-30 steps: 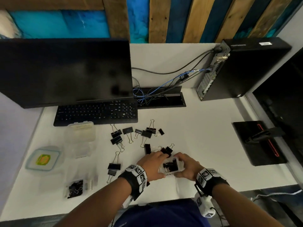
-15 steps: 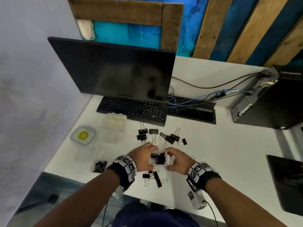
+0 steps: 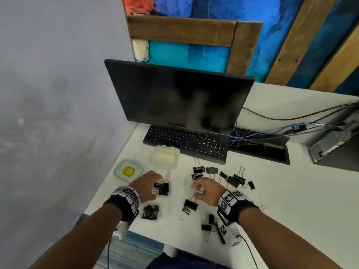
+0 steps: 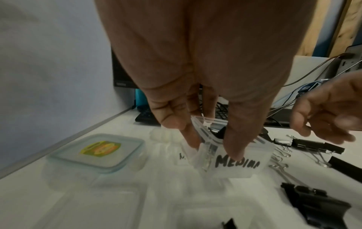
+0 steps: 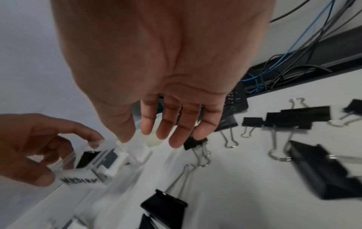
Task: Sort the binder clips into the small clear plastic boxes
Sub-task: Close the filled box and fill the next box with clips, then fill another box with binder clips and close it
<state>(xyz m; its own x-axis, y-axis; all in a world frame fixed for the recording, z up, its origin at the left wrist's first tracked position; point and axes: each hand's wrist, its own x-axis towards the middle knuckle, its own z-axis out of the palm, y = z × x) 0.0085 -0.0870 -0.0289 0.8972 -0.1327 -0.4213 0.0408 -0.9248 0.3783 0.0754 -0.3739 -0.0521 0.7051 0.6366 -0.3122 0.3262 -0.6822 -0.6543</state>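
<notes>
Your left hand (image 3: 147, 186) grips the medium box (image 3: 162, 188), apparently resting on the surface (image 3: 272, 191). Your right hand (image 3: 208, 189) hangs loosely curled, empty, nearer the loose clips (image 3: 233, 179) lying just beyond it.

A handwritten black word, readable as "MEDIUM" though its last letters are blurred, is seen on the white label of the small clear plastic box (image 4: 238, 162) gripped by the left hand (image 4: 205, 77). No other text can be read.
</notes>
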